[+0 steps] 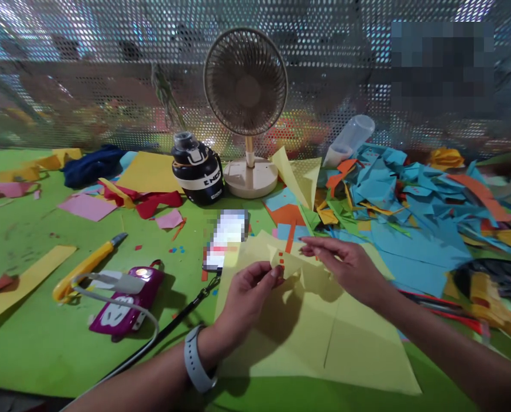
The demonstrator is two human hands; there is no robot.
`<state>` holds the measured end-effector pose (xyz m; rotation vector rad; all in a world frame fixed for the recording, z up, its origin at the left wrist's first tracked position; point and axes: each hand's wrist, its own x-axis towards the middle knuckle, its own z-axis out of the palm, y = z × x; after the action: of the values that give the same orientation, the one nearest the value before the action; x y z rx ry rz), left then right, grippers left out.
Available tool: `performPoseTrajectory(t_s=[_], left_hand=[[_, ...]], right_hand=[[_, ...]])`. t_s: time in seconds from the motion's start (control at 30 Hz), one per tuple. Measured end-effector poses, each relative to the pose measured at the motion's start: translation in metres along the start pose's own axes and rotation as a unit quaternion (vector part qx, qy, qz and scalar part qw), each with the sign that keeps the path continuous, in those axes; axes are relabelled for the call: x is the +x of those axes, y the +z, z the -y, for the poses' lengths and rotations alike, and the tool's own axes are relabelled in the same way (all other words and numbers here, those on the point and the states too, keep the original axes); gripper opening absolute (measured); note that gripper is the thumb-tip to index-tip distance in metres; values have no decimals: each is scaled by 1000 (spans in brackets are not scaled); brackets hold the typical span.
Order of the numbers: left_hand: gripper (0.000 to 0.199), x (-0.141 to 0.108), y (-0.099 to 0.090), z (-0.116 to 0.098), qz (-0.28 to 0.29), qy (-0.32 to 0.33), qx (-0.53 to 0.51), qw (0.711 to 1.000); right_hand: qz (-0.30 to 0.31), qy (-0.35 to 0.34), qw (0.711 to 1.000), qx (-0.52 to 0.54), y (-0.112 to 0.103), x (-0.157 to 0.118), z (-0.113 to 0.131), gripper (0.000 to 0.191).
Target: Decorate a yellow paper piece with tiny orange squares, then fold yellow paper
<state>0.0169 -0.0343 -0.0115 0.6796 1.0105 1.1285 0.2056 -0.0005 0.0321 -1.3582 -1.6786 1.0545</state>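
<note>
My left hand (250, 289), with a pale watch on its wrist, pinches the edge of a small folded yellow paper piece (297, 279) that bears little orange squares. My right hand (345, 266) hovers just right of that piece, its thumb and fingertips drawn together; whatever sits between them, if anything, is too small to make out. Beneath both hands lies a large yellow paper sheet (358, 343) with a dark line on it. An orange paper strip (290, 236) lies just beyond the fingertips.
A phone (225, 240), yellow utility knife (86, 266) and purple power bank (129, 303) with a cable lie left. Behind stand a black bottle (198, 171) and a fan (247, 91). Blue folded papers (392, 183) pile up at right, near a yellow-handled tool (491, 303).
</note>
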Motion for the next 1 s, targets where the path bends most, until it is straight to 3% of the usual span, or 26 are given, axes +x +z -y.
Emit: performPoseTrajectory(t_s=[0.23,0.37,0.57,0.8,0.9,1.0], left_hand=[[26,-8,2,-2,11,-37,-72,997],[21,-10,2,-4,47,-49,-49,996],[18,-9,0,-2,67,-18,13,997],[19,-12,-2,-4,115,18,-15,993],[37,-15,0,-7,156,-25,-17,987],[34,-17,2,-7,177,-88,16,980]], right_hand=[[64,-12,998,-22,6,-7,0,27],[59,-31,997,-40,6,-12,4,24],[45,-49,997,-47,10,-21,9,23],[19,-41,999,4,10,-26,10,24],[2,-56,998,6,13,-24,12,23],[-1,-81,997,-3,22,-23,12,22]])
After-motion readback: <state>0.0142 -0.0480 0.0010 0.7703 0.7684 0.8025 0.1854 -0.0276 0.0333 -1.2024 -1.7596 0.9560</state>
